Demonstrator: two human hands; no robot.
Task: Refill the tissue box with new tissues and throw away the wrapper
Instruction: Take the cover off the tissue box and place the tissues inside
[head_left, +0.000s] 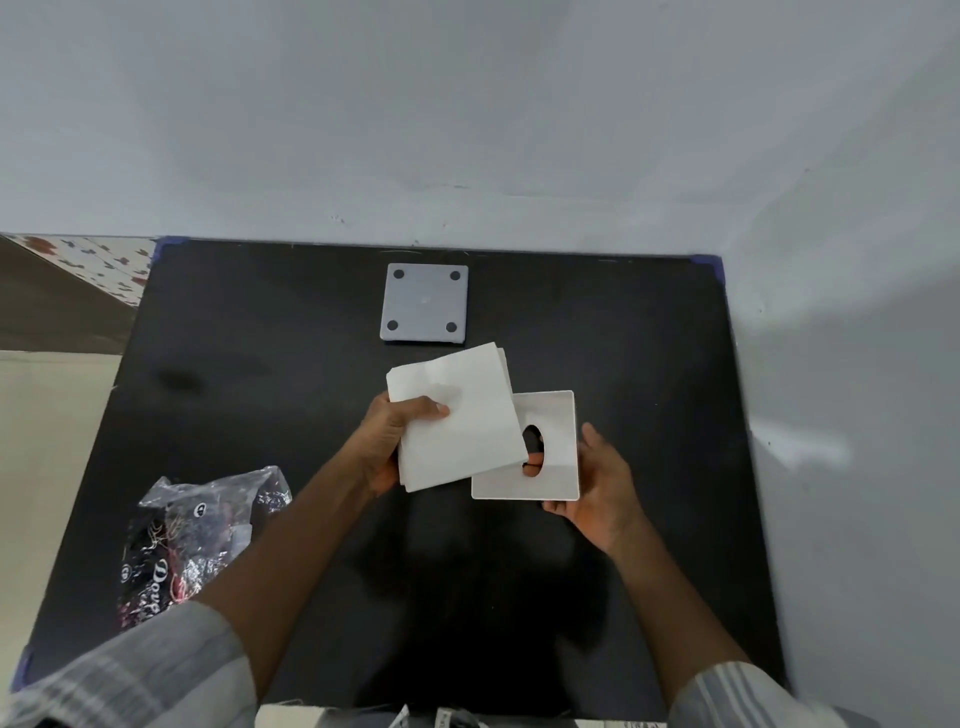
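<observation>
Tissue stack (457, 415) in left hand (387, 441) overlaps the box lid (550, 467) edge — right hand (602, 483) holds that.

Soft, even indoor light on a pale wall (467, 104), brightest toward three o'clock. Faint sheen on the black table (260, 322); a dim shadow at six o'clock. Wide-angle bending curves the edges. Slightly soft throughout, sleeves blurred.
</observation>
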